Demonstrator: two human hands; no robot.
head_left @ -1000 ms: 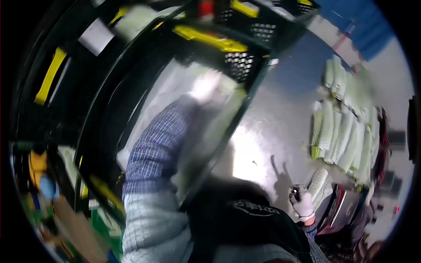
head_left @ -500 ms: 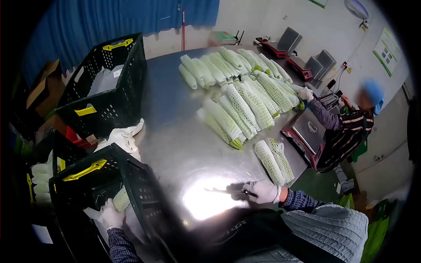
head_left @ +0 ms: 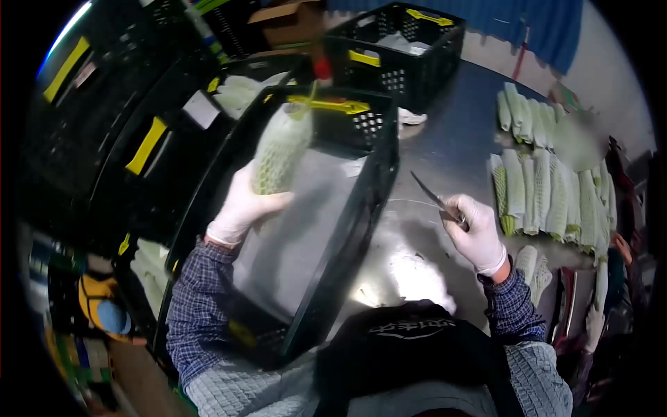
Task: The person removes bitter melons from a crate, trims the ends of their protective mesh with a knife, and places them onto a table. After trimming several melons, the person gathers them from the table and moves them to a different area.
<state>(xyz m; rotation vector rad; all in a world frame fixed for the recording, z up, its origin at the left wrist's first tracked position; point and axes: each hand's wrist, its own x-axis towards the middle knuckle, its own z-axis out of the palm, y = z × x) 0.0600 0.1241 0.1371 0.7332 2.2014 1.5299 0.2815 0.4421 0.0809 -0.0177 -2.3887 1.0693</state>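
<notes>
My left hand (head_left: pixel 244 205), in a white glove, is closed around the lower part of a long green gourd (head_left: pixel 281 149) in a white foam net sleeve. The gourd stands nearly upright over a dark green crate (head_left: pixel 379 201), its thin stem showing at the top. A grey liner (head_left: pixel 306 229) covers the crate's floor. On the right, my gloved right hand (head_left: pixel 476 233) grips a small knife (head_left: pixel 432 192) over the metal table (head_left: pixel 410 229), blade pointing up and left. Beyond that hand lie rows of netted gourds (head_left: pixel 538 187).
Another green crate (head_left: pixel 396 52) stands at the back. Crates with netted gourds (head_left: pixel 243 94) are on the left, beside stacked dark crates (head_left: pixel 111 132). Two netted gourds (head_left: pixel 533 271) lie near the scale (head_left: pixel 580 299). A co-worker's hands (head_left: pixel 595 328) show at the far right.
My view has swung left toward the crate. My left hand has lifted the netted gourd from inside the crate. My right hand still grips the knife, its blade now angled upward.
</notes>
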